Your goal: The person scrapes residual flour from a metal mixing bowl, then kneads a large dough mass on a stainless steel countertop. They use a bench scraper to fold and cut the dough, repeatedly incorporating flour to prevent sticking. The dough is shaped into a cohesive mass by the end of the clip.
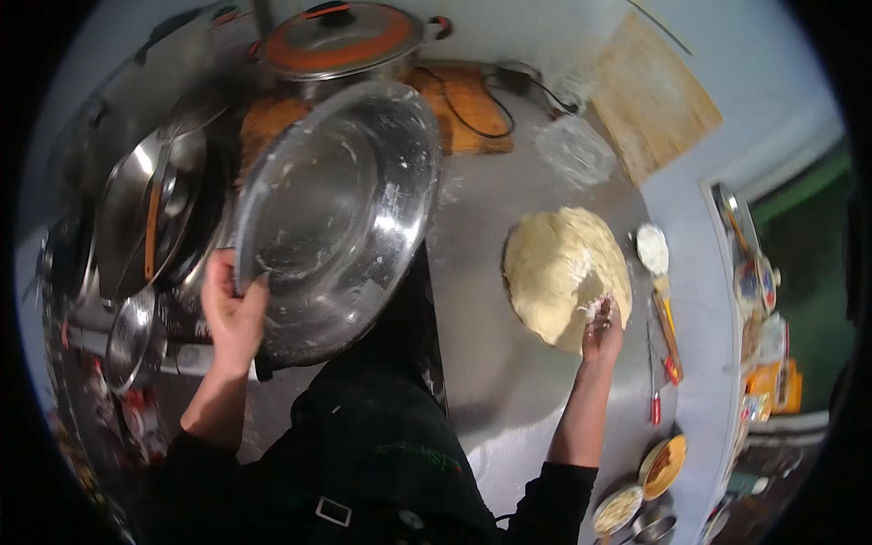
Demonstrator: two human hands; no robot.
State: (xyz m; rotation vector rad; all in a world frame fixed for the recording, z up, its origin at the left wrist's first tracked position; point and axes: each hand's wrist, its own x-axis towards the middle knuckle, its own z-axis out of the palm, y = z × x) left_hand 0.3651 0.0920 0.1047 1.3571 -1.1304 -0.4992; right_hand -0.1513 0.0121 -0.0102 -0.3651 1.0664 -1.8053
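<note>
A large steel basin (313, 209) is tilted up on its side, its shiny inside smeared with white floury residue. My left hand (236, 309) grips its near left rim, thumb on the inside. To the right, a big pale lump of dough (549, 277) rests on the steel worktop, with white flour on its upper right part. My right hand (602, 331) is at the dough's near right edge, its fingers curled around white floury bits that also stick to them. Whether the fingers press on the dough is hard to see.
Behind the basin stands a lidded pot (341, 45) by a wooden board (468, 109) with a black cord. Clear plastic (577, 150) lies beyond the dough. Along the right wall are a bowl of white powder (651, 247), a brush (668, 331) and small bowls (663, 465). Pans (154, 200) crowd the left.
</note>
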